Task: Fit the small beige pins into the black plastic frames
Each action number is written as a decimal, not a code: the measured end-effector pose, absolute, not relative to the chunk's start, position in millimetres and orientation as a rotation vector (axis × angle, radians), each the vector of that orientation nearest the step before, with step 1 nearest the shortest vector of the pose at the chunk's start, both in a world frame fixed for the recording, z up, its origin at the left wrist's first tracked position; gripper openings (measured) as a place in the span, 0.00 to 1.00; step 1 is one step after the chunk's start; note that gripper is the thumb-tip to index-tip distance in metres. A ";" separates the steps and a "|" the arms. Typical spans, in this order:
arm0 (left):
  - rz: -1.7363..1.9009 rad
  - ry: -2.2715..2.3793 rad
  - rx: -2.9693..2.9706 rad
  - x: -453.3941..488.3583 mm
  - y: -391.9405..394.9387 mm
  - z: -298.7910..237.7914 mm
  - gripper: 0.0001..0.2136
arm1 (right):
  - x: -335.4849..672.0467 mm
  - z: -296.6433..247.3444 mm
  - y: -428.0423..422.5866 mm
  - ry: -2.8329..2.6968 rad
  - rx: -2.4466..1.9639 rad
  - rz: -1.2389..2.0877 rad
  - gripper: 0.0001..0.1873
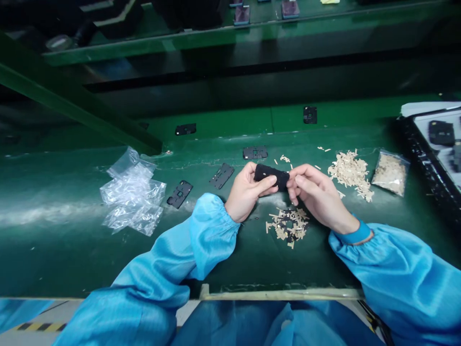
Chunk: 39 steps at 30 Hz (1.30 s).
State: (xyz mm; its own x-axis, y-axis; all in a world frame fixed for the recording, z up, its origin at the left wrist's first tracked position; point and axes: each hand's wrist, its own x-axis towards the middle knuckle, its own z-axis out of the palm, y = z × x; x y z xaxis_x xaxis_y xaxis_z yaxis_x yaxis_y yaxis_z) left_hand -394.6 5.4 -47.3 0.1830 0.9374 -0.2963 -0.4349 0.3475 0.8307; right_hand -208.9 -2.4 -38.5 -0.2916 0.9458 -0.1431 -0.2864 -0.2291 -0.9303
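Head view: left hand and right hand hold a matte black rectangular part between them, fingertips pinching its ends, over a green workbench. Loose tan strips lie just below.

**No readable text**

Nothing legible in the head view: no print can be made out on the black part in hand, the plastic bag or the black tray. Only marking: a yellow-and-black hazard stripe on the floor, no wording.
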 end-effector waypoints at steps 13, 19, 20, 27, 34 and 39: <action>1.180 1.050 0.796 -387.5 -0.6 -50.5 0.21 | -220.8 -40.1 -7.1 -1.168 -1.159 1.457 0.04; 1.150 1.068 0.829 -387.2 -1.4 -47.5 0.21 | -219.4 -39.2 -5.8 -1.137 -1.171 1.463 0.07; 1.146 1.073 0.833 -387.3 -1.5 -47.1 0.21 | -219.3 -37.9 -5.9 -1.154 -1.190 1.453 0.08; 1.105 1.095 0.909 -390.0 1.1 -48.8 0.19 | -218.8 -34.7 -4.7 -1.199 -1.277 1.426 0.11; 0.966 1.118 0.969 -401.8 13.0 -36.5 0.16 | -215.3 -37.5 -0.7 -1.231 -1.298 1.538 0.09; 0.897 1.248 1.211 -411.3 73.9 -25.3 0.11 | -211.1 -38.6 2.7 -1.260 -1.325 1.458 0.16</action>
State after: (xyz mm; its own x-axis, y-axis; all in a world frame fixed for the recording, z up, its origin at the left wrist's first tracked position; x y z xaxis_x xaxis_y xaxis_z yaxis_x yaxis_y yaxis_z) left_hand -411.3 73.9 -25.3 0.1509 0.9681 -0.1999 0.1184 0.1831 0.9759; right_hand -211.1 2.7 -38.6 -0.1502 0.9659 -0.2109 0.0689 -0.2026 -0.9768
